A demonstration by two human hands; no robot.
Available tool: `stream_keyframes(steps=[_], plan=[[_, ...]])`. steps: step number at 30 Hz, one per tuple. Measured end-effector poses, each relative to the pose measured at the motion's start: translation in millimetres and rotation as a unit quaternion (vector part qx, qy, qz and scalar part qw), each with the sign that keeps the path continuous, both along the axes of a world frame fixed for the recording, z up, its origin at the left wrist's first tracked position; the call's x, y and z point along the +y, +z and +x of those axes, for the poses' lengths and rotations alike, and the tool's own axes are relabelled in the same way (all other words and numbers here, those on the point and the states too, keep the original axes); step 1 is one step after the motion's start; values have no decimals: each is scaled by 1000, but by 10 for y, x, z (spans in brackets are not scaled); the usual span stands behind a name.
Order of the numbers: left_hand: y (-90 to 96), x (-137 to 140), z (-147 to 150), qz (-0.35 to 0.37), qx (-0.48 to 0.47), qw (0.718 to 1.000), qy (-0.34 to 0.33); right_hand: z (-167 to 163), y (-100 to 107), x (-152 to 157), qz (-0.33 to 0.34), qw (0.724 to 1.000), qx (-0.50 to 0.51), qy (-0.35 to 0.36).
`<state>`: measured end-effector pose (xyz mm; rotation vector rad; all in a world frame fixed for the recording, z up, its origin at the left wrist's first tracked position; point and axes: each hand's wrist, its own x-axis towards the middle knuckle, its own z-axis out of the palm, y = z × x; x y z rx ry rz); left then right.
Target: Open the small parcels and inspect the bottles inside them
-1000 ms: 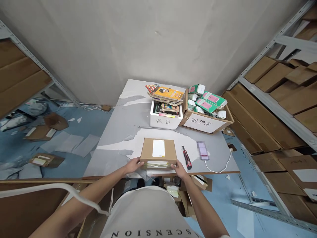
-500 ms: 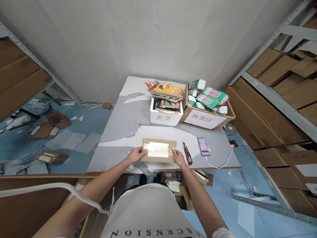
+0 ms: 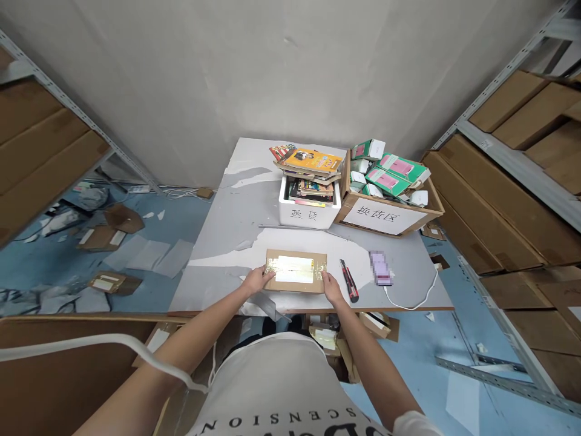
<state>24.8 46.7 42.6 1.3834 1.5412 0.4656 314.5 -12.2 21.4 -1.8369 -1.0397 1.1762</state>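
Observation:
A flat brown cardboard box (image 3: 296,286) with a white label and clear tape across it is held between my two hands at the front of the table. My left hand (image 3: 257,281) grips its left end, thumb on top. At the opposite end, my right hand (image 3: 331,286) grips the box the same way. Just right of that hand lies a red and black box cutter (image 3: 349,281). Farther right is a phone (image 3: 380,268) with a white cable plugged in.
Behind stand a white bin (image 3: 308,216) piled with books and a cardboard carton (image 3: 391,219) of green and pink boxes. The grey table (image 3: 213,242) has torn white patches. Shelves of cartons (image 3: 499,200) rise on the right. Papers and boxes (image 3: 115,282) litter the floor at left.
The whole view has shifted a little, so the table and its contents appear slightly farther right. Both hands keep their hold on the cardboard box, whose front side shows slightly more.

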Motion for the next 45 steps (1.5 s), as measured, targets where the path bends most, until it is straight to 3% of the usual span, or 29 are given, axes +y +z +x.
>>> stream_keyframes(steps=[7,10,14,17,20,23,28,32,35,39,41,45], plan=[[15,20,25,1,-17,1000,8,14,82,51,-45,999,-17,6],[32,-10,-7,-17,-28,999,8,56,51,-48,-31,998,52,12],[31,-122,-124,-121,-101,986,51,109,-75,-247,-44,974,221,1],[-23,-212,-183,-163,-159,973,48,96,-153,-334,-32,962,269,-16],[-103,-260,-162,-107,-216,970,-18,43,-183,-348,19,973,230,28],[-129,-259,-122,-66,-222,973,-21,13,-175,-331,54,977,204,40],[17,-187,-178,-74,-231,970,-36,124,-77,-298,46,983,167,55],[91,-50,-191,-12,-190,981,-33,217,15,-189,75,990,93,71],[53,99,-119,41,-78,996,-3,204,25,-54,54,996,6,70],[-47,271,-20,16,23,999,45,129,11,118,13,993,-75,85],[-100,313,-6,-5,4,999,43,102,18,192,-11,989,-110,97],[-198,336,-24,-45,-122,992,6,84,38,328,-73,978,-167,102]])
